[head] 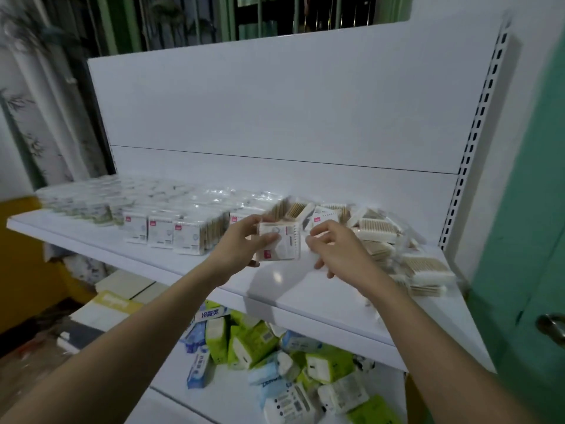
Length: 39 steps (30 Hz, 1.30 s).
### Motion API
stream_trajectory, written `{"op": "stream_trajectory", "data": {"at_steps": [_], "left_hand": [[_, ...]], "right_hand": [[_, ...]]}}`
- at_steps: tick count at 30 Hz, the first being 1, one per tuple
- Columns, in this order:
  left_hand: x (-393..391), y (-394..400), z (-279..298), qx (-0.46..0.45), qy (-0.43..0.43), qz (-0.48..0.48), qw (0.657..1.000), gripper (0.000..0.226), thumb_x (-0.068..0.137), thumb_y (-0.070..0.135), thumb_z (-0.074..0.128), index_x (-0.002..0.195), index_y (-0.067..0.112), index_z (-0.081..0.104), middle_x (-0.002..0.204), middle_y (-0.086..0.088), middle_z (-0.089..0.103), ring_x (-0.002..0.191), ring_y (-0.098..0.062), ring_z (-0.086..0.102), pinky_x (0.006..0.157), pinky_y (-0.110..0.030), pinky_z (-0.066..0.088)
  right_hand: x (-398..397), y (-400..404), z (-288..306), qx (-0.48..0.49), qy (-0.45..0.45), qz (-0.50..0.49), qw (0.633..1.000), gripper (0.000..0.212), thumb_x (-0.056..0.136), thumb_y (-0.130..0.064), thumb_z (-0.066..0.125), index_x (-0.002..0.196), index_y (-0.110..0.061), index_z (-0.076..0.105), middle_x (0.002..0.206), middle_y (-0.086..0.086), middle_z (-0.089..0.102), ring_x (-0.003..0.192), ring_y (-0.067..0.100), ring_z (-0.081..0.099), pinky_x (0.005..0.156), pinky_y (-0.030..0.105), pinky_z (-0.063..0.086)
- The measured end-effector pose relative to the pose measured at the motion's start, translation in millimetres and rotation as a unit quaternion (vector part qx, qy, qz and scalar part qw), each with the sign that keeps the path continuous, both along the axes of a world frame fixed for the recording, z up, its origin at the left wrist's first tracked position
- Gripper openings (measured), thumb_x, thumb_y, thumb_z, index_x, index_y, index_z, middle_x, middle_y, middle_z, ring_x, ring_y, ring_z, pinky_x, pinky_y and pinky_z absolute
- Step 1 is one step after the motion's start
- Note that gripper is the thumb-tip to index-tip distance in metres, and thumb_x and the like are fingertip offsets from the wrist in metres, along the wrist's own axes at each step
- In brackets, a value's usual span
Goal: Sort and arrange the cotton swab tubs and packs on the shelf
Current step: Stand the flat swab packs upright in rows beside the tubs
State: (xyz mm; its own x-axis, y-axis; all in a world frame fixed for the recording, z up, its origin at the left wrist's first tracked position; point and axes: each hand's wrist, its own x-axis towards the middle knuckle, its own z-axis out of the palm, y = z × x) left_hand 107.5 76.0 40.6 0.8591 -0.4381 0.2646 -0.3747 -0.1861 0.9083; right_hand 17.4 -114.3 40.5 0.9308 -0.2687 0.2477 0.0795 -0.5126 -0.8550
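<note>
My left hand [244, 240] grips a flat cotton swab pack [282, 243] above the white shelf [284, 289], thumb on its front label. My right hand [336, 246] hovers just right of that pack with its fingers curled, and I cannot tell whether it touches the pack. A neat row of upright swab packs [171, 232] stands to the left. Round cotton swab tubs [88, 206] fill the far left of the shelf. A loose heap of clear-wrapped swab packs [394, 249] lies at the right end.
Behind the shelf rises a white back panel [275, 111] with a slotted upright [470, 142] at the right. On the lower shelf lie jumbled green and blue tissue packs [275, 356]. A green door [526, 240] with a handle [553, 327] stands at the right.
</note>
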Motion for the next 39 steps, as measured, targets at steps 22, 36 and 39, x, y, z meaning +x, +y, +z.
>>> {"op": "stream_trajectory", "data": {"at_steps": [22, 36, 39], "left_hand": [[122, 50, 37, 0.382, -0.274, -0.04, 0.881, 0.034, 0.085, 0.016, 0.073, 0.118, 0.02, 0.065, 0.119, 0.003, 0.062, 0.094, -0.013, 0.051, 0.081, -0.027, 0.043], [158, 32, 24, 0.402, -0.306, -0.066, 0.861, 0.033, 0.086, 0.004, 0.066, 0.115, 0.019, 0.067, 0.116, -0.004, 0.065, 0.101, -0.024, 0.063, 0.076, -0.031, 0.05], [162, 28, 19, 0.395, -0.328, -0.054, 0.856, 0.034, 0.087, 0.0, 0.058, 0.114, 0.02, 0.066, 0.118, -0.005, 0.062, 0.103, -0.027, 0.061, 0.072, -0.03, 0.044]], "right_hand": [[98, 56, -59, -0.225, 0.05, -0.102, 0.968, 0.009, 0.095, -0.022, 0.057, 0.098, -0.023, 0.066, 0.1, -0.004, 0.066, 0.095, 0.017, 0.06, 0.087, 0.039, 0.052], [96, 61, -62, -0.27, 0.137, -0.089, 0.949, 0.036, 0.102, -0.041, 0.045, 0.137, -0.032, 0.051, 0.145, -0.014, 0.047, 0.134, 0.011, 0.04, 0.106, 0.027, 0.031], [97, 61, -62, -0.264, 0.146, -0.094, 0.949, 0.036, 0.102, -0.041, 0.046, 0.137, -0.032, 0.051, 0.146, -0.014, 0.046, 0.135, 0.01, 0.039, 0.106, 0.025, 0.029]]}}
